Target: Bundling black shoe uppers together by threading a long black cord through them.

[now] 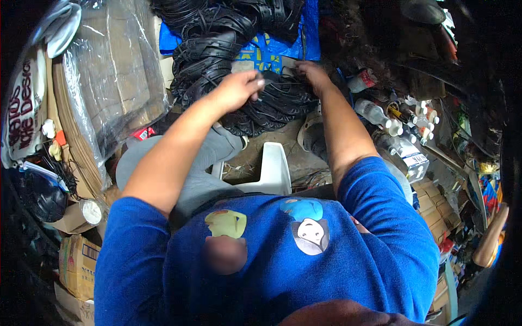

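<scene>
Head view: left hand (238,91) seems curled over black straps (274,108).

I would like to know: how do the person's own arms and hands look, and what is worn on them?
The left hand and right hand are ungloved, and the forearms are bare, with no watch or bracelet showing. The left sleeve and right sleeve are short and blue, matching the top. Blur hides whether rings are worn.
</scene>
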Demonstrator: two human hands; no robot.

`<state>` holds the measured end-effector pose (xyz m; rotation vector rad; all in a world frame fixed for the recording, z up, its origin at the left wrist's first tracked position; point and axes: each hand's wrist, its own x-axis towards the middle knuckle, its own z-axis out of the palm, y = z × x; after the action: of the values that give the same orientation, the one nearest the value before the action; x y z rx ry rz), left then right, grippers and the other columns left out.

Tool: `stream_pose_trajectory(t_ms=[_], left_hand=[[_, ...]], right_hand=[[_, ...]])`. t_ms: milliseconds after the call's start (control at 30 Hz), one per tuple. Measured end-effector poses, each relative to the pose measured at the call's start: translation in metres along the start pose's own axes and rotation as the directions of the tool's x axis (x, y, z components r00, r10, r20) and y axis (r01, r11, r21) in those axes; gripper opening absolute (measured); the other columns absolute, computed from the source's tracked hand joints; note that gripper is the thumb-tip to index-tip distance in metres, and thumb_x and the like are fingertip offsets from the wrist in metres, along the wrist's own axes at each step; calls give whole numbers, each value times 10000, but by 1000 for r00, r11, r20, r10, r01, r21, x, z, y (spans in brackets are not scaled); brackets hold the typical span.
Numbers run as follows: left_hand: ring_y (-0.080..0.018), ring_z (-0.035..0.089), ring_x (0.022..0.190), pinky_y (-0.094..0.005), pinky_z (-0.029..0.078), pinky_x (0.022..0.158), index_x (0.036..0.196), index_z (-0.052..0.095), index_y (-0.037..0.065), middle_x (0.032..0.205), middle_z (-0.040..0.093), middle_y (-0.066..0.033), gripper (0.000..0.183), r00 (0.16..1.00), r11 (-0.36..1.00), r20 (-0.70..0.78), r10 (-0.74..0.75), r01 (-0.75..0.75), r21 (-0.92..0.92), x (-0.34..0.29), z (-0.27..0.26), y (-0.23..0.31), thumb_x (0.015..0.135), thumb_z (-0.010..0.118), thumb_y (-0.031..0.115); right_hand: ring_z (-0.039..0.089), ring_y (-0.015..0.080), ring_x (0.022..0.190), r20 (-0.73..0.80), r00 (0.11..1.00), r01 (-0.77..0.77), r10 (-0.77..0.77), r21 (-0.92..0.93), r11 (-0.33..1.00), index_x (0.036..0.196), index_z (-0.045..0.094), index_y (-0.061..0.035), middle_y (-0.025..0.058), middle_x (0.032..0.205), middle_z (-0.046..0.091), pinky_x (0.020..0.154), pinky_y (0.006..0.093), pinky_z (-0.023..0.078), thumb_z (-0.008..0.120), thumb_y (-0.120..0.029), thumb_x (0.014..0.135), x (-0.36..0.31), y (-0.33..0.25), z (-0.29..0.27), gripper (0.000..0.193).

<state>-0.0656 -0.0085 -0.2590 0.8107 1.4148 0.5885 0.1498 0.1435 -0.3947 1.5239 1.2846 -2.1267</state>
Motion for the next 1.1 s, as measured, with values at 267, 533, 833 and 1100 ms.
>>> stream_pose_trajectory(t_ms=[267, 533, 833, 1100], left_hand=[[-190, 514, 636, -306, 402, 608, 820, 530, 20, 668, 540, -89, 199, 995, 992, -100, -26, 38, 120, -22, 11, 1, 842, 504, 216], [-322, 542, 658, -380, 407, 601, 828, 528, 23, 705, 550, -183, 205, 988, 972, -153, -36, 71, 225, -8, -1, -9, 817, 533, 228], [-215, 539, 617, -330, 415, 592, 836, 535, 24, 675, 536, -142, 180, 972, 996, -226, -67, 77, 39, -7, -5, -2, 826, 543, 203], [-243, 602, 746, -313, 472, 682, 888, 590, 14, 823, 601, -137, 135, 821, 833, -158, 549, -522, 183, -38, 22, 79, 764, 540, 27]], right_hand=[[554, 370, 929, -627, 750, -228, -212, -545, 807, 1047, 557, -45, 211, 1037, 570, 842, 428, 430, 563, -349, 725, 19, -48, 37, 443], [460, 349, 1103, -477, 730, 283, -489, -441, 852, 1219, 443, -46, 223, 1144, 506, 925, 403, 376, 488, -189, 788, 86, -75, 19, 456], [561, 365, 888, -287, 872, 10, -396, -800, 600, 963, 588, -74, 202, 941, 588, 777, 424, 434, 501, -252, 821, 89, -91, -1, 244], [523, 374, 979, -339, 898, -54, -281, -718, 694, 999, 575, -48, 218, 1053, 550, 849, 442, 410, 466, -306, 834, 5, -68, 4, 325]])
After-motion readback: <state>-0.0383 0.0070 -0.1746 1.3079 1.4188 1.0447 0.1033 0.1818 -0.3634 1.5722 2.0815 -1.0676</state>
